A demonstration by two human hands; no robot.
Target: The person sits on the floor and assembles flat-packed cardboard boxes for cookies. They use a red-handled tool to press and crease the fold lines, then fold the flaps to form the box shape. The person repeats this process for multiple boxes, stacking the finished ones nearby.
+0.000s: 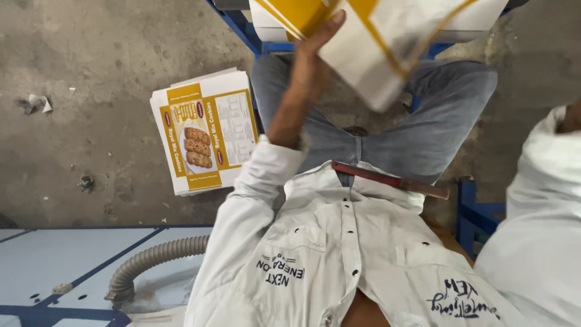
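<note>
My left hand [310, 57] is raised in front of me, fingers pressed against a flat yellow and white carton [375, 42] that it holds up near the top of the view; the carton is blurred. Behind it lies more white and yellow cardboard [478, 15] on a blue frame. My right arm in a white sleeve [538, 218] reaches off the right edge. Only a sliver of my right hand [572, 118] shows there, and its fingers are hidden. My knees in grey jeans [423, 115] are below the carton.
A stack of flat printed cartons [206, 130], yellow and white with a biscuit picture, lies on the concrete floor to my left. A grey ribbed hose [151, 260] runs over a pale blue panel [54, 260] at lower left. A blue metal frame [475, 212] stands at right.
</note>
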